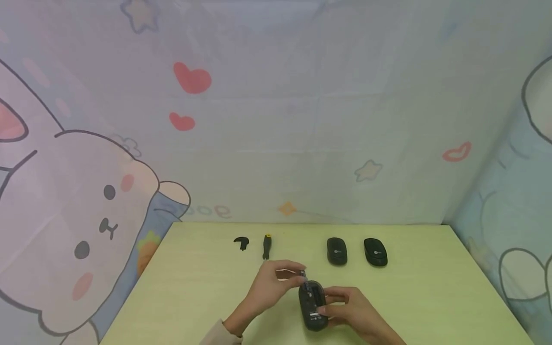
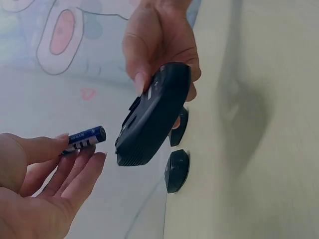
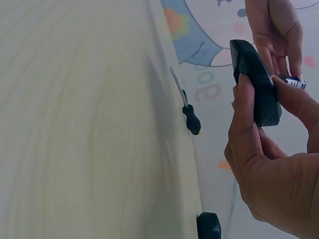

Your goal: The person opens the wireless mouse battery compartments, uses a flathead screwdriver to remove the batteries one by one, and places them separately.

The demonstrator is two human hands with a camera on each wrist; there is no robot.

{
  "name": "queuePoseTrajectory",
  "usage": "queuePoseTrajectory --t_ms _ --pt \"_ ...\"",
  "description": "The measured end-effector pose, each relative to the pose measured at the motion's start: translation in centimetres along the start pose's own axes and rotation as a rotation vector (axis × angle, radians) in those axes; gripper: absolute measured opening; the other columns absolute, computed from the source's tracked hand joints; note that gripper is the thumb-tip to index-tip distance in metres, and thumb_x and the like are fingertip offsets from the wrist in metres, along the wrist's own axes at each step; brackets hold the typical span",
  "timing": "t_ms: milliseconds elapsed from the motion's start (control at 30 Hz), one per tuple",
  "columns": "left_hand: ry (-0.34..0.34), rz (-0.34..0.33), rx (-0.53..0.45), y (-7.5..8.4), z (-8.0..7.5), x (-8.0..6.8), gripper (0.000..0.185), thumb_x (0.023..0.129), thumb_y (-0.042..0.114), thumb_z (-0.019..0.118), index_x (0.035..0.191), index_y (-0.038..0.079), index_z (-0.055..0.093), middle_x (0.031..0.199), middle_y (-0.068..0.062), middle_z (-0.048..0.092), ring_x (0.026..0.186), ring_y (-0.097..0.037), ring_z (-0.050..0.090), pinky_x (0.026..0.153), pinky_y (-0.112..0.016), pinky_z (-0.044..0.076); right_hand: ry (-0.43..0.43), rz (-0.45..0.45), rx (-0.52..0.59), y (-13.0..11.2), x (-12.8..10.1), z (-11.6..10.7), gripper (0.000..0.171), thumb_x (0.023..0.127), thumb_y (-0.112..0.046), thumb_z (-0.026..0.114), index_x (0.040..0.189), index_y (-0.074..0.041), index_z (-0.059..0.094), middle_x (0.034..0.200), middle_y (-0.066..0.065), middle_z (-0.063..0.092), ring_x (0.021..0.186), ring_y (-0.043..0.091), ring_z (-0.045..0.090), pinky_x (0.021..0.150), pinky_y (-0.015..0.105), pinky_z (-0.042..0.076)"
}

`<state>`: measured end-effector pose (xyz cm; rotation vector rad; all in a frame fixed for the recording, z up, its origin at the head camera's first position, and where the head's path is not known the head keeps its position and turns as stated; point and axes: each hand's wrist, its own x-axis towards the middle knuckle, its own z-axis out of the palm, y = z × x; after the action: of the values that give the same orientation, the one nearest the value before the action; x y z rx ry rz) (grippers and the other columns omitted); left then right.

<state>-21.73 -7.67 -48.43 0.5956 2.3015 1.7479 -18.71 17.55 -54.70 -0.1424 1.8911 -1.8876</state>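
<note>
Right hand (image 1: 351, 311) curls around the upturned black mouse (image 1: 313, 303), held just above the table (image 1: 194, 297). Left hand (image 1: 271, 282) pinches one battery (image 2: 85, 138) at the mouse's open bay. Farther back: one screwdriver (image 1: 266, 246), one black cover piece (image 1: 242, 242), two more mice (image 1: 337, 250).

- A pale green table (image 1: 194, 287) carries everything.
- A screwdriver (image 1: 267, 246) lies near its far edge.
- A black cover (image 1: 242, 242) lies just left of the screwdriver.
- Two mice (image 1: 337, 250) (image 1: 375, 251) lie right of the screwdriver.
</note>
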Motion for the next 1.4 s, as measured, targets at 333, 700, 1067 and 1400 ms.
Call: queuePoseTrajectory --t_ms 333,700,1067,1400 --pt "-0.023 -0.127 -0.31 -1.3 -2.4 0.3 0.034 0.095 0.009 0.077 0.126 -0.004 0.071 0.114 -0.016 0.076 0.096 -0.018 0.079 0.094 -0.04 0.066 0.006 -0.001 0.017 -0.2 -0.2 -0.3 0.068 0.091 -0.018 0.082 0.145 0.012 0.053 0.13 0.017 0.072 0.099 0.02 0.074 0.082 0.038 0.067" --pt "-0.004 -0.23 -0.422 -4.4 -5.0 -0.3 0.039 0.102 0.007 0.067 0.136 -0.01 0.061 0.115 -0.01 0.069 0.109 -0.025 0.077 0.098 -0.042 0.065 0.013 0.007 0.014 -0.1 -0.3 -0.5 0.071 0.091 -0.019 0.082 0.146 0.013 0.051 0.126 0.014 0.072 0.1 0.02 0.073 0.084 0.038 0.067" --pt "0.096 -0.293 -0.318 -7.4 -8.3 -0.5 0.048 0.101 0.008 0.07 0.14 -0.015 0.056 0.119 -0.019 0.076 0.099 -0.017 0.077 0.091 -0.039 0.067 0.009 0.018 0.016 0.0 -0.2 -0.6 0.071 0.092 -0.019 0.082 0.147 0.012 0.051 0.125 0.012 0.072 0.101 0.019 0.073 0.086 0.039 0.067" --pt "0.191 -0.341 -0.251 -9.9 -11.6 0.3 0.04 0.097 0.008 0.074 0.13 -0.014 0.065 0.114 -0.015 0.075 0.096 -0.016 0.076 0.09 -0.034 0.067 0.014 0.012 0.019 -0.1 -0.2 -0.5 0.071 0.092 -0.019 0.082 0.146 0.014 0.05 0.126 0.013 0.072 0.102 0.019 0.073 0.087 0.039 0.067"
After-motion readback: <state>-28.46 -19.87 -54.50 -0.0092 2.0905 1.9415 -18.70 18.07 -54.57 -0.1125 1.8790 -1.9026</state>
